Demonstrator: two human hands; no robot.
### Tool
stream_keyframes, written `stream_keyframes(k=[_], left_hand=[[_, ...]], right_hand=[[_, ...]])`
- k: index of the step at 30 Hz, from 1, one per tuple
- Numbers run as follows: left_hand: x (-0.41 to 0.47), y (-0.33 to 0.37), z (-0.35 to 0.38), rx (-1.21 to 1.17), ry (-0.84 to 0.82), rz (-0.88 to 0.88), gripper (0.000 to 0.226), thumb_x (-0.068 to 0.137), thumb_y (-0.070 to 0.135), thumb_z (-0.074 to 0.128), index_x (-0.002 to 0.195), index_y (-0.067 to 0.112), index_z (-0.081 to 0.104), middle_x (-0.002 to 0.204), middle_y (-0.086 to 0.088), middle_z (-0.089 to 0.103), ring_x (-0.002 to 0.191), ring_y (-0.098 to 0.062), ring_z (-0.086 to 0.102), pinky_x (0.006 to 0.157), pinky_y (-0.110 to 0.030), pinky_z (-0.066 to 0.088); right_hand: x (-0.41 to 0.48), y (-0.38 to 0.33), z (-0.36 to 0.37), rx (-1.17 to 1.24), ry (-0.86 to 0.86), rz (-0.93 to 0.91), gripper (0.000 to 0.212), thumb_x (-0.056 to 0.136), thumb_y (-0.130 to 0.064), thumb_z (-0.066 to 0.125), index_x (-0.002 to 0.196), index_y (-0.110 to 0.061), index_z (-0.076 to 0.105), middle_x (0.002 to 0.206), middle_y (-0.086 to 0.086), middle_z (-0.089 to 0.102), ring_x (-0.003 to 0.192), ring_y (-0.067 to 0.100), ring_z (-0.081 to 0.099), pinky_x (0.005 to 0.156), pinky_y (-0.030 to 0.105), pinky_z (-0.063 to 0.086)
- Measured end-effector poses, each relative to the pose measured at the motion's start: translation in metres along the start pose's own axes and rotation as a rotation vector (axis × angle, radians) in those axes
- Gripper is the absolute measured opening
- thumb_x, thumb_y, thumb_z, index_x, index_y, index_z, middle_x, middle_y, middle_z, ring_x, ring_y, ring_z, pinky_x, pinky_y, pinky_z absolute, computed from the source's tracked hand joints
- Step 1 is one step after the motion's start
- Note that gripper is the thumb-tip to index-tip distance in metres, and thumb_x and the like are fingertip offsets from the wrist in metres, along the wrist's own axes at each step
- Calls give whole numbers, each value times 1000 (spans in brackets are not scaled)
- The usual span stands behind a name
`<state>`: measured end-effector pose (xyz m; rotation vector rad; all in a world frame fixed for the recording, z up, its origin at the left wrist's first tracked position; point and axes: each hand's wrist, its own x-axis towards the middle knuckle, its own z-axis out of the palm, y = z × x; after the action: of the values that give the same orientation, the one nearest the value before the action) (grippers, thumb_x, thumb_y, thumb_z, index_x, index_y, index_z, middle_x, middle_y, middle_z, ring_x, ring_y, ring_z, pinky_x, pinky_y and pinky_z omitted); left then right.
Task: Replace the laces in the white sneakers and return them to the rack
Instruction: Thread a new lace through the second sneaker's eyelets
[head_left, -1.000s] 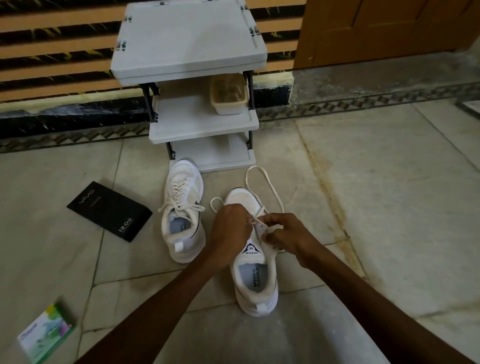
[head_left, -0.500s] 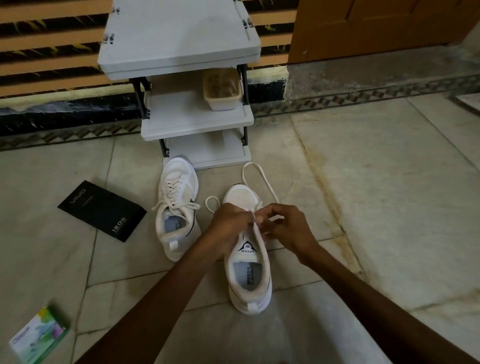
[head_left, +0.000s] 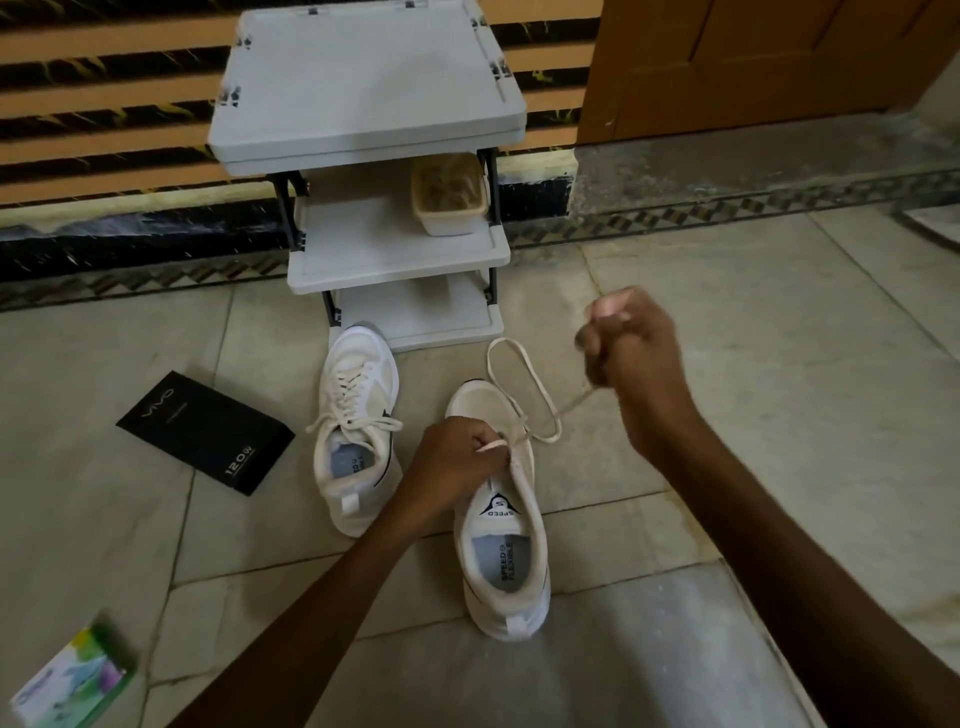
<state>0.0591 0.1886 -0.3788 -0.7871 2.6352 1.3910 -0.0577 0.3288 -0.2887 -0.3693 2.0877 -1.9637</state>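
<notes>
Right hand has lifted, fingers pinching lace (left hand likewise), black box nearby.

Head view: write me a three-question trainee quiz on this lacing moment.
1. Multiple choice: what does the right hand hold? A) lace B) box C) packet
2. True or false: the laced sneaker lies on the floor in front of the rack.
3. Short answer: what stands on the rack's middle shelf?

Key: 1. A. 2. True. 3. A container.
</notes>
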Motion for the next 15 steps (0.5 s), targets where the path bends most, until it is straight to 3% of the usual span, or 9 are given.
stream_keyframes(k=[3, 4, 5, 8, 11, 15], left_hand=[[-1, 5, -4, 148, 262, 254, 23, 77, 9, 65, 76, 32, 63, 74, 22, 53, 76, -2, 50, 69, -23, 39], [0, 6, -6, 204, 314, 309, 22, 77, 11, 66, 81, 33, 63, 77, 22, 49, 80, -4, 46, 71, -24, 37], [1, 6, -7, 240, 340, 340, 20, 78, 16, 67, 87, 33, 63, 81, 21, 48, 83, -5, 45, 73, -25, 36], [7, -1, -6, 313, 250, 315, 26, 81, 23, 67, 106, 31, 63, 105, 12, 55, 99, -11, 48, 84, -30, 38], [6, -11, 0, 329, 53, 207, 40, 81, 20, 67, 121, 24, 60, 127, 3, 52, 116, -22, 47, 94, -37, 42], [-4, -15, 12, 394, 165, 183, 44, 76, 22, 66, 119, 26, 59, 125, 5, 53, 116, -20, 46, 92, -37, 42]], right_hand=[[-11, 44, 8, -1072, -413, 61, 30, 98, -39, 47, 95, -15, 65, 93, 8, 68, 80, 25, 65, 71, 36, 54], [-16, 56, 11, -1294, -539, 56, 39, 97, -48, 47, 98, -14, 66, 96, 9, 67, 85, 28, 65, 75, 37, 54], [-19, 62, 14, -1365, -610, 48, 41, 95, -49, 48, 99, -14, 68, 97, 9, 67, 87, 29, 65, 76, 37, 54], [-12, 66, 18, -1146, -643, -23, 22, 92, -27, 57, 86, -14, 74, 90, 8, 70, 80, 25, 66, 72, 33, 51], [-8, 49, 20, -748, -491, 90, 29, 95, -18, 57, 69, -18, 70, 76, -4, 67, 66, 5, 58, 69, 24, 43], [-13, -28, 27, -120, -410, 107, 37, 101, -26, 43, 70, -20, 64, 72, -6, 59, 71, 9, 53, 71, 25, 42]])
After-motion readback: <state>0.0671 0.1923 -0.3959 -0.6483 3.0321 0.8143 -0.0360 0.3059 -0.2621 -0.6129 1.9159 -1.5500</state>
